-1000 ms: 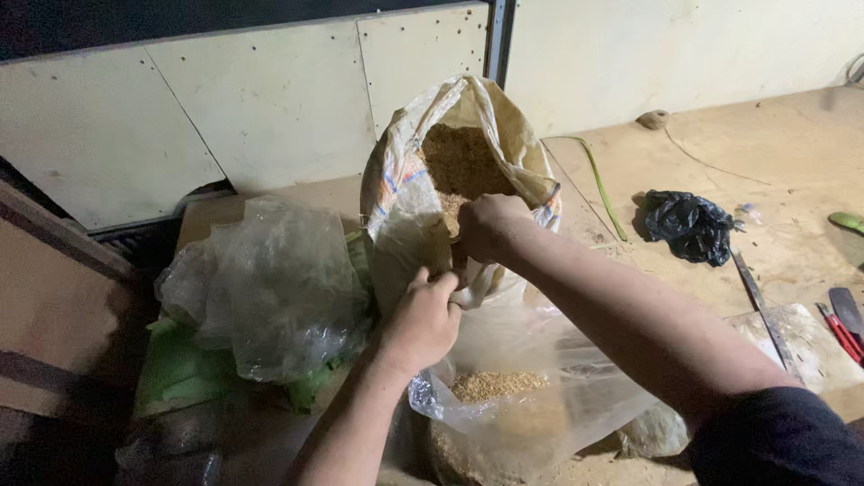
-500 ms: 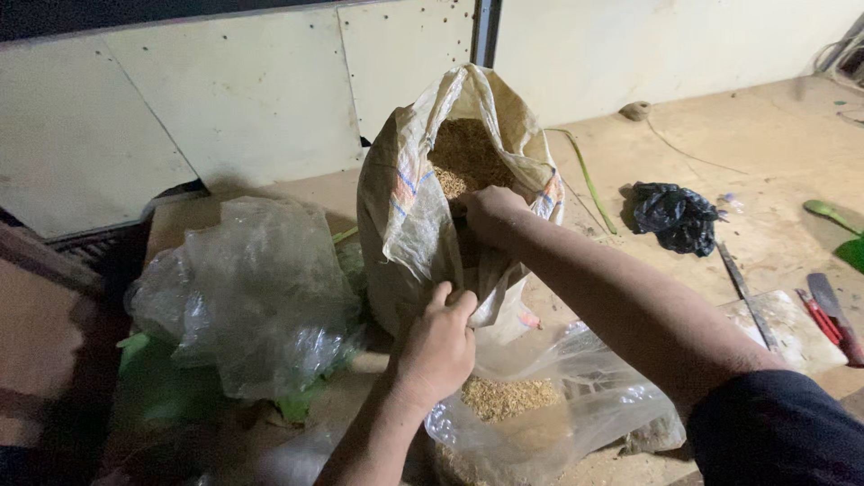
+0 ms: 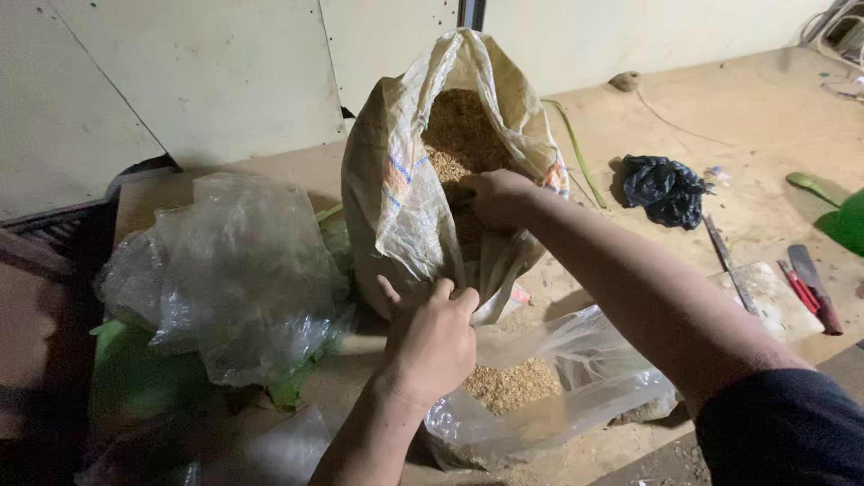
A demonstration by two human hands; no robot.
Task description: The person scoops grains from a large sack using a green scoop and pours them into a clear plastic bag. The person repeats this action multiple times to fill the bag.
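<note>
The room is dim, with pale wall panels (image 3: 216,81) at the back. The floor (image 3: 720,108) is bare, dusty and tan. It looks hard and flat, so things can stand on it.

The biggest thing is a tall woven sack (image 3: 396,189). It stands upright in the middle, close to the wall. Its mouth is open and it is full of brown grain (image 3: 454,135). It looks heavy and floppy. The cloth is thin and bends, so the rim is the best place to grab it.

To the left lies a heap of crumpled clear plastic (image 3: 234,270) over something green.

In front of the sack lies a clear plastic bag (image 3: 576,396). A little grain sits in it. It looks light, soft and slippery.

The right hand (image 3: 495,198) reaches into the sack's mouth. It looks curled, but I cannot tell if it holds grain. The left hand (image 3: 432,337) pinches the sack's front edge, just above the clear bag.

Far right lie a black bag (image 3: 664,187), something green (image 3: 841,216) and some small tools (image 3: 805,288).
</note>
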